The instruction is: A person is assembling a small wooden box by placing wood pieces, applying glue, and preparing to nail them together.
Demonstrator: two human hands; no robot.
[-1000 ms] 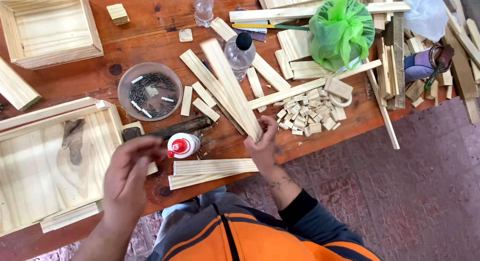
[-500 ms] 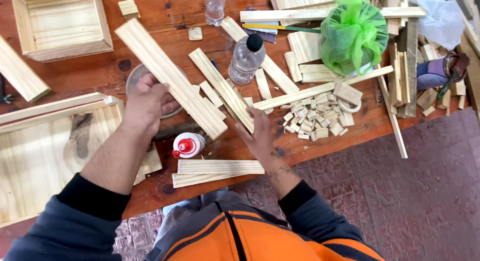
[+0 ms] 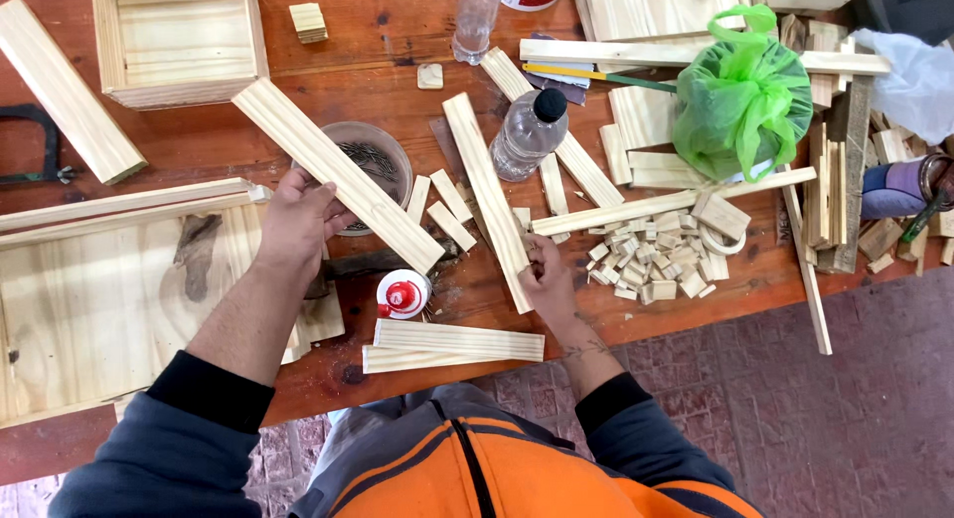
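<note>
Since half a second ago the left hand (image 3: 298,215) has carried its wide pine slat (image 3: 338,175) a little lower and nearer the body, and the right hand (image 3: 545,274) has drawn its narrower slat (image 3: 487,195) to a steeper slant.

Taking the clear plastic bottle with the black cap (image 3: 527,135) as the landmark: the wide slat lies well to its left, held up above the round tub of nails (image 3: 373,165) and running from upper left down to lower right. The left fingers are curled shut around the slat's middle, thumb on the near edge. The narrower slat starts just left of the bottle and runs down toward the table's near edge; the right fingers pinch its lower end, closed on the wood.

As to progress, one finished open pine box (image 3: 179,41) stands far to the bottle's upper left, and a larger shallow pine tray (image 3: 99,289) with low rails lies far to its lower left, seemingly not yet complete. Both slats in hand are loose, with no glue or nail joining them that I can see, so I judge this piece of work to be at the sorting or matching stage, assembly not begun.

Below the bottle and to its left stands a white glue bottle with a red cap (image 3: 402,294), and beneath that two more slats (image 3: 452,344) lie side by side. To the bottle's lower right sits a heap of small wood offcuts (image 3: 651,264); to its right a knotted green plastic bag (image 3: 740,105).
</note>
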